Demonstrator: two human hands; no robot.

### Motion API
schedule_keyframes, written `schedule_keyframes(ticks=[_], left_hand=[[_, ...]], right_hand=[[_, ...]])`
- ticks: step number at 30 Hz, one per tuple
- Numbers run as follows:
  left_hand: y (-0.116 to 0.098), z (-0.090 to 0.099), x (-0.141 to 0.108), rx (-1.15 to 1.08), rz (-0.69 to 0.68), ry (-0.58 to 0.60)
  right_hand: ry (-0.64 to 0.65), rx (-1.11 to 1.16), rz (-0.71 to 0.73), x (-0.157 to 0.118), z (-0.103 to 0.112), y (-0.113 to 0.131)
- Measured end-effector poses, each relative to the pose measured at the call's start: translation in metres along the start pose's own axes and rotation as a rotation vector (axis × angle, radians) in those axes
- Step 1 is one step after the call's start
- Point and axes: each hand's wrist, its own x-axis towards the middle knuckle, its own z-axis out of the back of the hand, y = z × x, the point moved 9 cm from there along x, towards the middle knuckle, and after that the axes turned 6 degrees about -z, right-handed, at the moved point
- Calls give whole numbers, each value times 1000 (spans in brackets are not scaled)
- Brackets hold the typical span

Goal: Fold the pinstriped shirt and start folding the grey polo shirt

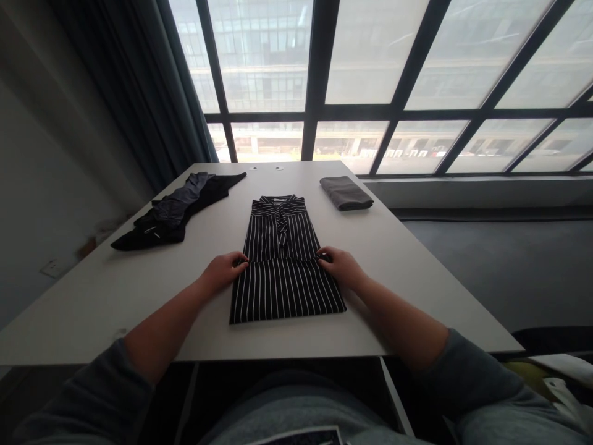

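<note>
Pinching striped shirt (pixel 283 287) at opposite edges with left hand (pixel 224 269) and right hand (pixel 341 266). Lying folded between them on white table (pixel 393 262).

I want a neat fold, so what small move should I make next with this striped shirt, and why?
Probably lay the edge of the near flap down evenly and let go: your left hand and right hand appear to pinch its opposite ends, and it runs across the shirt, short of the collar.
</note>
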Motion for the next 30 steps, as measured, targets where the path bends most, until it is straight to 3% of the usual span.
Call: schedule_keyframes(ticks=[5, 11, 14, 17, 19, 21, 26, 30], left_hand=[[19, -15, -1, 47, -79, -116], [18, -15, 4, -28, -146, -142], [4, -8, 2, 22, -221, -192], [-29, -5, -9, 136, -389, -204], [-54, -18, -19, 186, -490, -112], [-69, -39, -26, 224, -526, 13], [-69, -84, -31, 290, -488, 291], [-65, -94, -42, 326, -486, 365]], right_hand=[[-152, -165, 188, -2, -8, -1], [-263, -307, 370, -17, -1, 22], [-256, -304, 521, -33, -3, 43], [-117, -290, 726, -54, -20, 64], [24, -300, 799, -64, -37, 71], [160, -329, 756, -65, -53, 68], [390, -383, 552, -59, -77, 54], [455, -385, 525, -70, -80, 54]])
